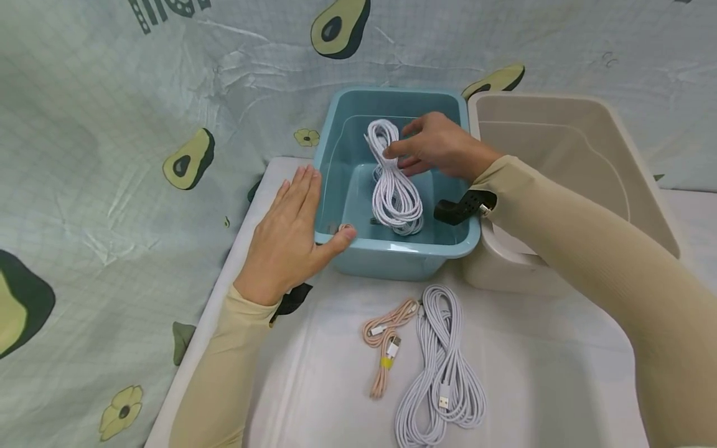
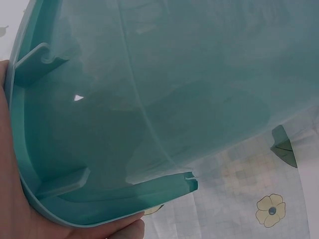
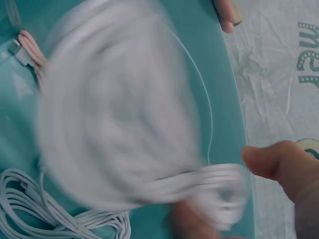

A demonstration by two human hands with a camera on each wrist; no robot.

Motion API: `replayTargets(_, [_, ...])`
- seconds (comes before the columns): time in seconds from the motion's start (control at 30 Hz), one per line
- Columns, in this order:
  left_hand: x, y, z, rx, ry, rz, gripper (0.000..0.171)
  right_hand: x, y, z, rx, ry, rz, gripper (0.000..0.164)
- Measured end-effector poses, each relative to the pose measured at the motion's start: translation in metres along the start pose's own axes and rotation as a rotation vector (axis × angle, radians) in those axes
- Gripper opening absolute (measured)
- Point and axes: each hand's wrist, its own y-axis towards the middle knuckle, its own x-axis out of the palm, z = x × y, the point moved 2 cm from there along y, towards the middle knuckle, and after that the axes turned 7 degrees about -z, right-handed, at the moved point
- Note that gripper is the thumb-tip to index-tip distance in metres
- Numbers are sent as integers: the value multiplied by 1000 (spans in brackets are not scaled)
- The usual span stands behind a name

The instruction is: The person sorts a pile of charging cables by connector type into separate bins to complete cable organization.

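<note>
Inside the blue bin (image 1: 386,265), a white cable bundle (image 1: 396,202) meets the right hand (image 1: 442,146); blur leaves me unsure whether it's pinched. The left hand (image 1: 285,239), fingers straight, touches the bin. Gentle handling at the waist should keep loops together.

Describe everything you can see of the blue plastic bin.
The blue plastic bin looks glossy and open-topped, a rounded rectangle with an overhanging rim and ribs beneath it. It stands upright on the white table, beside the beige plastic bin. The left hand touches its rim; a pink cable and a looped white cable lie inside.
</note>
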Motion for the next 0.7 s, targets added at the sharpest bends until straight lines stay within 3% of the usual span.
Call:
replayTargets(0.17, [-2, 0, 0, 8, -2, 9, 96, 4, -1, 0, 19, -110, -54, 91])
replayTargets(0.7, [-1, 0, 0, 11, 7, 13, 96, 5, -8, -4, -50, -135, -30, 79])
